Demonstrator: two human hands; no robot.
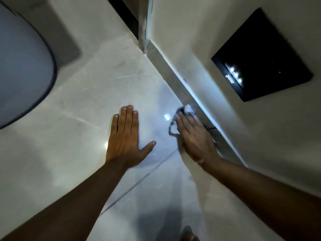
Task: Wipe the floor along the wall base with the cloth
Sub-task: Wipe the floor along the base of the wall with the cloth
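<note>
My right hand presses a white cloth with dark edging flat onto the pale tiled floor, right against the grey skirting at the wall base. Most of the cloth is hidden under the palm; only its far end and left edge show. My left hand lies flat on the floor to the left, fingers together, thumb spread, holding nothing.
The cream wall runs diagonally on the right, with a black square panel set into it. A large rounded white object with a dark rim stands at the left. A dark doorway gap is at the top. A foot shows at the bottom edge.
</note>
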